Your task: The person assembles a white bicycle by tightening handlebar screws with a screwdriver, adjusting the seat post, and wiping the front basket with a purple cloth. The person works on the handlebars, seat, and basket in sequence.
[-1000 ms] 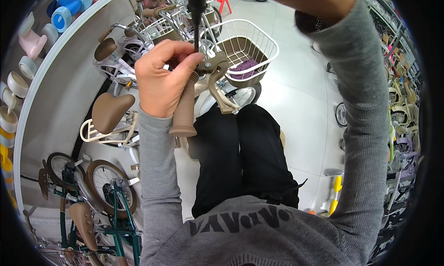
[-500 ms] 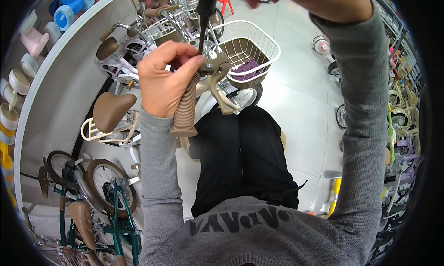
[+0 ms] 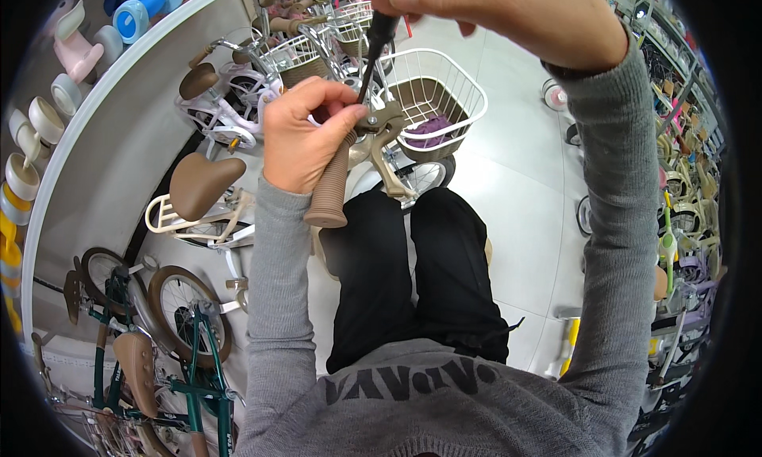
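At the end of a bicycle handlebar, my left hand (image 3: 304, 135) is closed in a pinch, thumb and fingertips beside the clamp of a brown brake lever (image 3: 387, 159). Whatever small thing lies between those fingertips is hidden. Below the palm runs a ribbed brown handlebar grip (image 3: 329, 191). My right hand (image 3: 496, 12), at the top edge, is closed around the black handle of a screwdriver (image 3: 380, 40), partly cut off by the frame. Its thin dark shaft slants down to my left fingertips, by the lever clamp; the exact contact of the tip cannot be seen.
Beyond the lever is a white wire basket (image 3: 482, 100) holding a purple item (image 3: 429, 131). Several small bicycles stand left, including one with a brown saddle (image 3: 205, 185) and a green-framed one (image 3: 194, 393). A curved white shelf edge (image 3: 59, 155) borders them. Crowded racks (image 3: 683, 242) line the right.
The screwdriver leans more, its handle further right and lower. My left hand, the grip and the lever appear slightly further right in the picture, along with the surrounding bicycles.
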Demonstrator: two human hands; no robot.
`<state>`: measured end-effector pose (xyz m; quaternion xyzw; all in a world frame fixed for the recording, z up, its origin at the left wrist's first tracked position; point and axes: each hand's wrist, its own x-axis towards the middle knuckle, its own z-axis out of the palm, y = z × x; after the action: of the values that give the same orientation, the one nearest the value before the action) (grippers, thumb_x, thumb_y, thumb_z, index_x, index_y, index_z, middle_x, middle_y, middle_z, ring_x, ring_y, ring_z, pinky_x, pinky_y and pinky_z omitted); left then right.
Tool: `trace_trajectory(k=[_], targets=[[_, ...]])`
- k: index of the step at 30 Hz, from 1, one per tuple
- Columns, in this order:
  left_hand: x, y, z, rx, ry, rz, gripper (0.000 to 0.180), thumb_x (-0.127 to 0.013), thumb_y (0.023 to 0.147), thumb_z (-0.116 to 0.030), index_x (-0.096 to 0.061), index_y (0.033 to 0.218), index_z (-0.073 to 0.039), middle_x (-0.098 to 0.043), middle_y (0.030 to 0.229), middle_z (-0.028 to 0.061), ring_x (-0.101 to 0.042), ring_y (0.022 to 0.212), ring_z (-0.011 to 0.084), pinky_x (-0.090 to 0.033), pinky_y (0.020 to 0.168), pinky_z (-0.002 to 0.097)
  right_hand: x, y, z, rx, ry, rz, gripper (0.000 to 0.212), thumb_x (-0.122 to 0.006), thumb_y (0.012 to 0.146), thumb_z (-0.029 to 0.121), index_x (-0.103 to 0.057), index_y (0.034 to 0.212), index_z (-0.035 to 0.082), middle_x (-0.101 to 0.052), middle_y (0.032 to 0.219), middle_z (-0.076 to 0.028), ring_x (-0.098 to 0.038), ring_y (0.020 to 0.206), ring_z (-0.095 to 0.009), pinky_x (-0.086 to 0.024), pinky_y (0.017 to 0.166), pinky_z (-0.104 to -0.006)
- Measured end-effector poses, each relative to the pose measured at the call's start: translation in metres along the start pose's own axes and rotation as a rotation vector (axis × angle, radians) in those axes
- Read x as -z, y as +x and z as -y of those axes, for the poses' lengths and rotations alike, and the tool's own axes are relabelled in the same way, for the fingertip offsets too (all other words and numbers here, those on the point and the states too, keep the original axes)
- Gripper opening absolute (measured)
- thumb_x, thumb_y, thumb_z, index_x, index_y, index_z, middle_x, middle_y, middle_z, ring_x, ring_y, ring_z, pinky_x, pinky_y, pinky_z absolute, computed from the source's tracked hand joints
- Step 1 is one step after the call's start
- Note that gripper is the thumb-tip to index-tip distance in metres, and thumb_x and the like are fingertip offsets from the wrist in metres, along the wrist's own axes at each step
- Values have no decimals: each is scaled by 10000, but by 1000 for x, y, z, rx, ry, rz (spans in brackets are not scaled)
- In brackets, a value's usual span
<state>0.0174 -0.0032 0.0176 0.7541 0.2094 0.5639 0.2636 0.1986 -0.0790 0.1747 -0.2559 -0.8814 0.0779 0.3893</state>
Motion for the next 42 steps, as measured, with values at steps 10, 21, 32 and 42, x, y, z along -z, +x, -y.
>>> trace_trajectory(k=[10,21,32,42], targets=[[24,-2,-6,-42,154,123,124,-728,683,4,-642,772,8,-586,697,58,-555,614,133,-435,574,254,-3,-1,-9,55,-37,117,501,-694,802,85,-461,1231,-26,-606,889,-74,-609,755,-118,-477,707,-220],[66,94,82,129,-156,-182,124,-644,824,-73,-681,913,5,-629,789,-11,-533,687,50,-431,620,201,48,69,-106,-66,179,-355,339,-598,809,-50,-450,1112,-9,-548,657,-60,-538,541,-123,-445,481,-243],[55,209,252,251,92,300,343,-556,871,-67,-571,1209,-11,-593,1140,56,-548,1050,159,-415,934,287,-3,148,-241,-270,8,-347,325,-643,764,4,-514,1062,16,-495,638,-5,-500,538,-82,-437,485,-241],[48,186,283,-53,167,206,369,-472,879,-79,-537,1236,-13,-512,1189,86,-455,1159,207,-326,1011,300,-21,159,-271,-200,-121,-304,296,-633,773,48,-519,1045,19,-513,641,-27,-522,595,-127,-443,541,-290]])
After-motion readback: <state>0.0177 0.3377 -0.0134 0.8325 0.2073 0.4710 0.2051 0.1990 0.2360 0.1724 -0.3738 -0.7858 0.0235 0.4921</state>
